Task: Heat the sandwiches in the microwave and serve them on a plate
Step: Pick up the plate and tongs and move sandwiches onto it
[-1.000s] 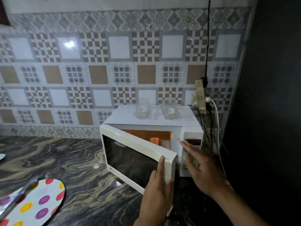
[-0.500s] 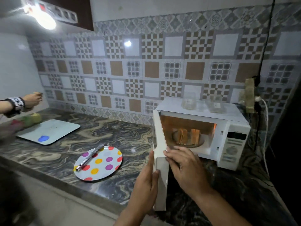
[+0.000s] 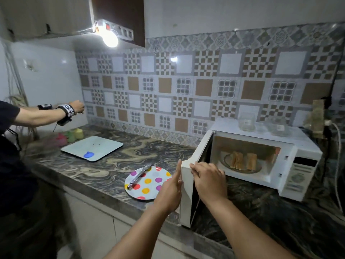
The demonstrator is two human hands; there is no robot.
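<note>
Swung fully open now, the microwave door (image 3: 186,191) stands edge-on between both hands, wider than half a second ago.

Left hand (image 3: 170,191) lies flat, fingers straight and pressed together against the door's outer face; right hand (image 3: 209,179) curls its fingers over the door's top edge, gripping it. Sandwiches (image 3: 243,160) stand upright on the turntable inside the lit microwave (image 3: 291,144). Left of the door, the polka-dot plate (image 3: 149,184) sits on the marble counter (image 3: 104,169) with tongs (image 3: 139,176) resting across it.

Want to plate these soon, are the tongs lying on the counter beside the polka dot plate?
No, the tongs lie on the polka dot plate itself.
</note>
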